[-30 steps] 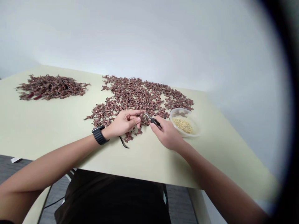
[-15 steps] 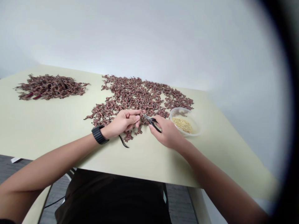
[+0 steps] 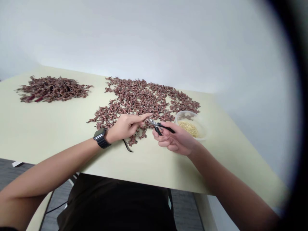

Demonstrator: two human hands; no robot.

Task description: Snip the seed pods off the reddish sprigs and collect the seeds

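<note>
My right hand [image 3: 176, 138] is wrapped round the black handles of a pair of small pliers [image 3: 158, 125] with metal jaws. The jaws point left and meet the fingertips of my left hand [image 3: 127, 125]. That hand is closed in a pinch, its index finger stretched along the top; whatever it pinches is too small and hidden to make out. Under and behind both hands spreads a wide layer of small reddish-brown pieces [image 3: 137, 98]. A black curved handle [image 3: 128, 146] lies on the table below my left wrist, partly covered.
A clear plastic bowl [image 3: 204, 137] with small golden bits [image 3: 189, 129] stands right of my right hand. At the left of the pale table [image 3: 60, 128] lies a heaped pile of reddish-brown pieces [image 3: 54, 89]. A wall [image 3: 134, 41] rises behind the table.
My right hand has rolled over, so its curled fingers now show and the pliers have turned with it. My left hand has turned palm down, its thumb lower.
</note>
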